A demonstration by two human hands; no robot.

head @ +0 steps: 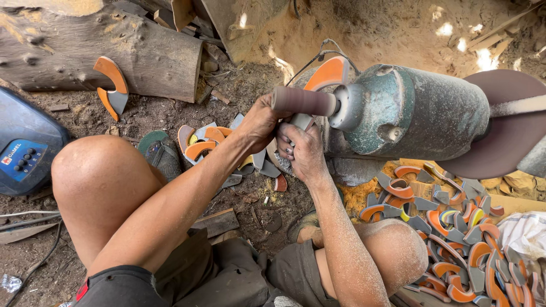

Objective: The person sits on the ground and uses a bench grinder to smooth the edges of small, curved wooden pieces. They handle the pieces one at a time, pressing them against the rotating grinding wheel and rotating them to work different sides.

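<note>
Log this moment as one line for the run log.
left hand: on grey piece | right hand: on same piece | piece against sanding drum | cut pieces pile at right

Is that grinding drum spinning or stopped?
Cannot tell. The drum looks smooth and streaked, but one picture shows no motion. Both hands hold a piece beneath it.

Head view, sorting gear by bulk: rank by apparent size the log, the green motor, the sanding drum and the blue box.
1. Log
2. Green motor, close to the log, so unsure
3. Blue box, partly cut off
4. Sanding drum
</note>
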